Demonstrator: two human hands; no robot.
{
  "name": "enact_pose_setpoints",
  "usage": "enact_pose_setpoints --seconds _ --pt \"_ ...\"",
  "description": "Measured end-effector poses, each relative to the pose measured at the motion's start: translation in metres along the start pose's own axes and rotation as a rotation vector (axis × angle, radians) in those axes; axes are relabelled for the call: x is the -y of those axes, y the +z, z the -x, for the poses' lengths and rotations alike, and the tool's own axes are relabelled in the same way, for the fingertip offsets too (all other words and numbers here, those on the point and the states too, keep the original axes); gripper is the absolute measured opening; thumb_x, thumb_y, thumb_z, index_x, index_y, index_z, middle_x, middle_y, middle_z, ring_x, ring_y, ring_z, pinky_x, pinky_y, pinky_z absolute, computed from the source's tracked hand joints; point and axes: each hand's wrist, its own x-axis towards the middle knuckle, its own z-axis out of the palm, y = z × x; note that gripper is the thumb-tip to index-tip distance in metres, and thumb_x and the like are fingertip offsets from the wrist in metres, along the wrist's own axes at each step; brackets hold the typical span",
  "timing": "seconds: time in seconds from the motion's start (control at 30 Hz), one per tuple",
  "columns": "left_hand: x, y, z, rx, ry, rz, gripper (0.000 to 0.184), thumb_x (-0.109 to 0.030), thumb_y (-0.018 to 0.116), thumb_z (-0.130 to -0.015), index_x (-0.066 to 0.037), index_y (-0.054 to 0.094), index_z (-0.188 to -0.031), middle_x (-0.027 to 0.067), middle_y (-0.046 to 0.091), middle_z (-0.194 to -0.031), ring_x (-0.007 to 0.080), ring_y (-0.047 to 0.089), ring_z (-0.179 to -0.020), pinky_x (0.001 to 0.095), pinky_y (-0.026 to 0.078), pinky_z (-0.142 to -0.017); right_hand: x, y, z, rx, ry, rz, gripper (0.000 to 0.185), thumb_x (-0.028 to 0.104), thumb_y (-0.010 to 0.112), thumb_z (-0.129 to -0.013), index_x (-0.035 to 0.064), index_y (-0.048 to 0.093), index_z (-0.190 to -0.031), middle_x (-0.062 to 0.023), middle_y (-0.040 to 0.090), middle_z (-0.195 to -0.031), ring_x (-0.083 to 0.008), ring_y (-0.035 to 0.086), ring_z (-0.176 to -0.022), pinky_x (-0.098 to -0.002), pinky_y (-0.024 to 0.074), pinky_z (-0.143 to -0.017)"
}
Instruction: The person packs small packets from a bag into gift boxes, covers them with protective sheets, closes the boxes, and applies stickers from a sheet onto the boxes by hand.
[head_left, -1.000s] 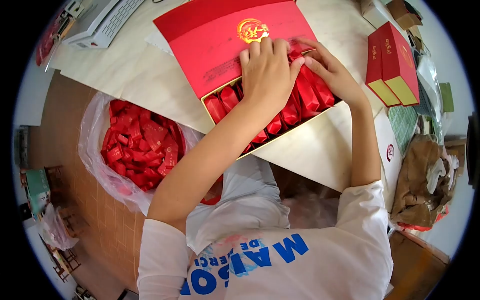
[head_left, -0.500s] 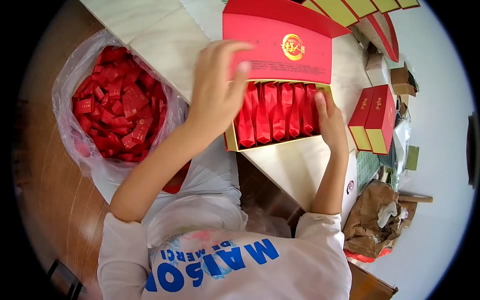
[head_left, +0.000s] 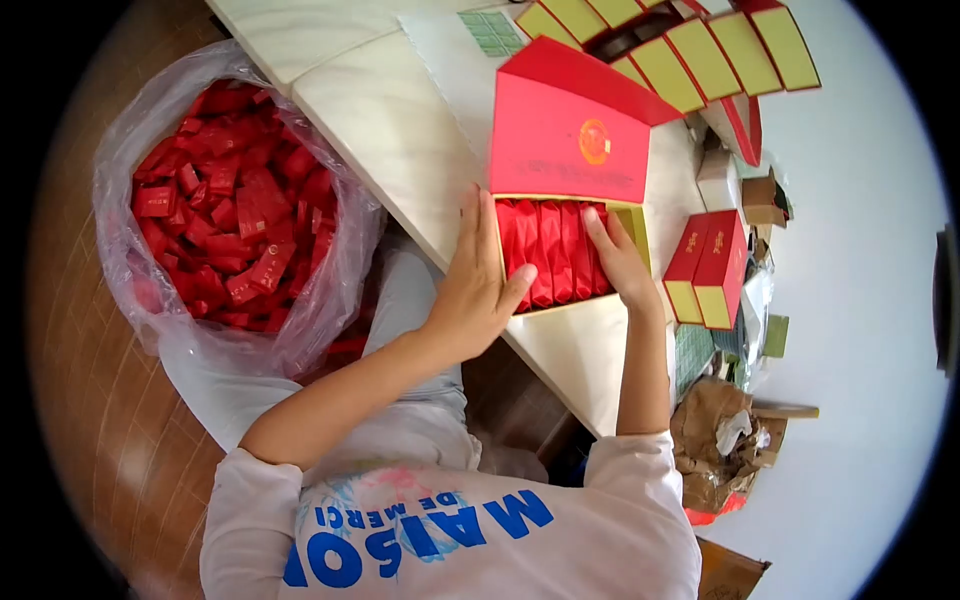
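Observation:
On the table stands a red gift box [head_left: 570,150] with its lid raised and a gold emblem inside. Several red foil packets [head_left: 550,250] stand upright in a row in its tray. My left hand [head_left: 472,285] lies along the box's left side, fingers straight, thumb apart by the front packets. My right hand [head_left: 625,265] reaches into the box from the right, its outstretched fingers against the row's right end. Beside that hand a yellow-lined gap [head_left: 632,235] shows in the tray.
A clear plastic bag [head_left: 120,230] full of loose red packets [head_left: 235,215] stands at the left. Two closed red boxes [head_left: 708,262] are right of the open one. More boxes [head_left: 700,60] line the back. Crumpled brown paper [head_left: 710,440] lies at the right.
My left hand has come down from beside the lid to the box's left side. My right hand has moved from the right rim onto the packets, which now sit closer together towards the left.

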Motion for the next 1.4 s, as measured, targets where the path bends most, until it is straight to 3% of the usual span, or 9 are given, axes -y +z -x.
enact_pose_setpoints --seconds 0.13,0.33,0.5,0.6,0.87,1.07,1.27,1.33,1.4 --pt "-0.001 0.003 0.001 -0.071 0.015 -0.012 0.093 -0.052 0.043 -0.093 0.016 0.002 -0.142 0.0406 0.01 -0.145 0.0535 0.01 -0.137 0.0508 0.012 -0.115 -0.009 0.009 -0.003 -0.063 -0.025 0.157 0.072 0.046 0.053 -0.094 -0.003 0.033 -0.142 -0.0176 0.042 -0.142 -0.0251 0.037 -0.133 -0.0334 0.0269 -0.11" --pt "0.001 -0.006 0.006 -0.048 0.056 0.102 0.089 -0.047 0.048 -0.094 0.011 0.003 -0.145 0.0358 0.01 -0.148 0.0472 0.01 -0.14 0.0501 0.013 -0.115 -0.034 0.001 -0.021 -0.094 -0.039 0.372 0.072 0.053 0.037 -0.097 -0.0027 0.031 -0.142 -0.0239 0.038 -0.143 -0.035 0.034 -0.135 -0.0386 0.0257 -0.11" --pt "0.048 -0.075 0.045 -0.4 0.142 0.16 0.036 -0.025 0.048 -0.095 -0.006 0.048 -0.125 0.0195 0.04 -0.133 0.0355 0.039 -0.124 0.0436 0.029 -0.106 0.062 0.031 0.017 -0.371 -0.043 1.211 0.052 0.04 0.047 -0.097 -0.0024 0.05 -0.127 -0.0221 0.057 -0.118 -0.0371 0.052 -0.113 -0.0442 0.0393 -0.097" --pt "0.106 -0.13 0.085 -0.703 -0.041 -0.078 0.026 -0.021 0.048 -0.095 -0.003 0.056 -0.112 0.0157 0.055 -0.111 0.0314 0.05 -0.109 0.0408 0.037 -0.098 0.11 0.091 0.035 -0.512 -0.807 0.579 0.024 0.011 0.058 -0.09 -0.0028 0.057 -0.11 -0.0173 0.061 -0.103 -0.0335 0.057 -0.095 -0.0414 0.0442 -0.085" --pt "0.197 -0.184 0.196 -0.989 -0.642 0.35 0.02 -0.006 0.044 -0.095 -0.001 0.054 -0.112 0.0111 0.061 -0.1 0.0195 0.06 -0.092 0.0308 0.047 -0.085 0.132 0.429 -0.011 0.48 -0.741 0.073 0.022 0.009 0.062 -0.084 0.003 0.06 -0.105 -0.0157 0.06 -0.096 -0.0333 0.059 -0.093 -0.0407 0.0477 -0.079" --pt "0.215 -0.198 0.198 -0.945 -0.725 0.708 0.021 -0.007 0.042 -0.094 -0.002 0.054 -0.11 0.0078 0.062 -0.095 0.0144 0.059 -0.086 0.0276 0.048 -0.079 0.134 0.558 -0.049 0.394 -0.999 0.323 0.031 0.014 0.063 -0.084 -0.003 0.056 -0.109 -0.0221 0.06 -0.099 -0.0381 0.06 -0.096 -0.0432 0.0501 -0.081" --pt "0.245 -0.205 0.179 -0.996 -0.742 0.898 0.031 -0.016 0.055 -0.092 -0.002 0.051 -0.12 0.0053 0.061 -0.104 0.0125 0.058 -0.093 0.0274 0.047 -0.082 0.148 0.534 -0.078 0.272 -0.82 0.47 0.02 0.015 0.059 -0.087 -0.0055 0.057 -0.087 -0.0212 0.065 -0.081 -0.0376 0.065 -0.069 -0.0435 0.0518 -0.061" --pt "0.243 -0.204 0.171 -0.976 -0.767 0.937 0.039 -0.019 0.06 -0.091 -0.002 0.05 -0.124 0.0064 0.06 -0.108 0.0136 0.058 -0.097 0.0285 0.047 -0.085 0.146 0.506 -0.088 0.503 -0.169 -0.088 0.02 0.017 0.057 -0.09 -0.0022 0.057 -0.087 -0.0125 0.064 -0.073 -0.0252 0.065 -0.062 -0.0365 0.0516 -0.056" --pt "0.241 -0.197 0.162 -1.049 -0.69 0.871 0.062 -0.024 0.07 -0.086 -0.003 0.039 -0.136 0.0096 0.057 -0.119 0.0172 0.055 -0.109 0.0321 0.045 -0.094 0.131 0.479 -0.087 0.55 0.019 -0.238 0.019 0.02 0.054 -0.092 0.0017 0.055 -0.089 -0.0061 0.061 -0.068 -0.0153 0.061 -0.057 -0.031 0.049 -0.051"
